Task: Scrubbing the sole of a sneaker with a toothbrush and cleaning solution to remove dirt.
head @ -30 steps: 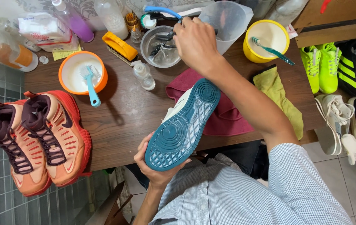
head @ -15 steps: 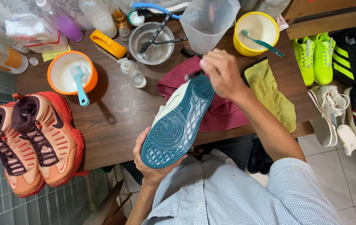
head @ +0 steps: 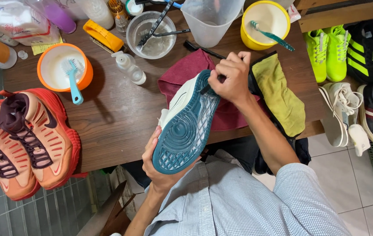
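My left hand (head: 160, 168) grips the heel of the teal-soled sneaker (head: 186, 126), sole up over the table edge (head: 108, 144). My right hand (head: 230, 78) pinches a dark brush (head: 202, 49) against its toe. At eleven o'clock lies a clear packet with a white-and-pink label (head: 18, 24).

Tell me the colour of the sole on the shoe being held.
Teal sole, with paler translucent patches; the head view shows it.

Teal-soled white sneaker (head: 186, 126); maroon cloth (head: 186, 74); yellow-green cloth (head: 280, 94).
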